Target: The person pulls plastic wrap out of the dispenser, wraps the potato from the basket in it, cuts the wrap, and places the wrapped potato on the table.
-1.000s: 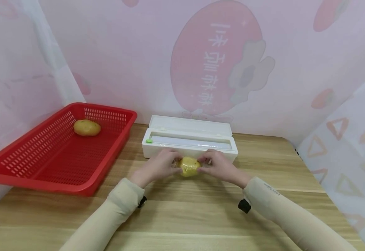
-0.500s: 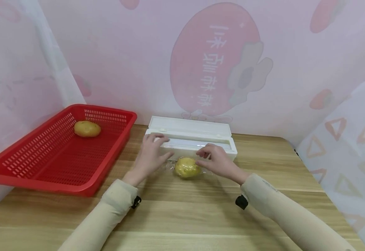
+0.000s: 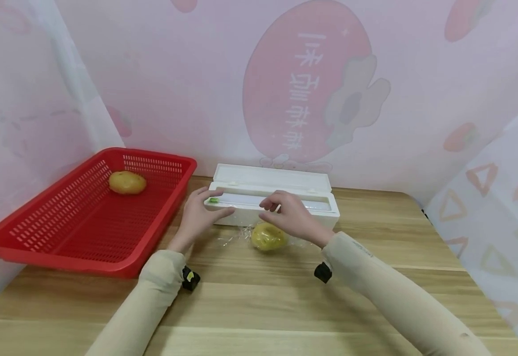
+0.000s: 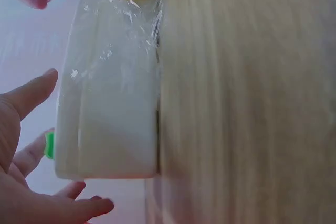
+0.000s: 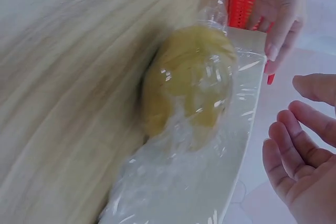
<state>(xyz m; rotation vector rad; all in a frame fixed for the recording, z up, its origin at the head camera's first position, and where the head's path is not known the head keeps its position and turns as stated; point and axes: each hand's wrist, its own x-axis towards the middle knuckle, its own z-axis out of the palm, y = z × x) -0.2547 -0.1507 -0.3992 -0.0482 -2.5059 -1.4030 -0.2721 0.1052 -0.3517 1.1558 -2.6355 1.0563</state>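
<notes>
A potato wrapped in clear cling film lies on the wooden table against the front of a white cling film box. The box's lid stands raised at the back, and a green slider shows at its left end. Around that end my left hand is spread, thumb and fingers apart, holding nothing. Above the potato and the box front hovers my right hand, its fingers loosely bent with nothing between them. In the right wrist view the film's loose ends trail from both sides of the potato.
On the left stands a red perforated basket with one unwrapped potato inside. A patterned pink sheet hangs behind the table. Black wrist cameras sit under both sleeves.
Both hands have let go of the wrapped potato. My left hand has moved left to the box's end; my right has risen slightly and shifted left over the potato.
</notes>
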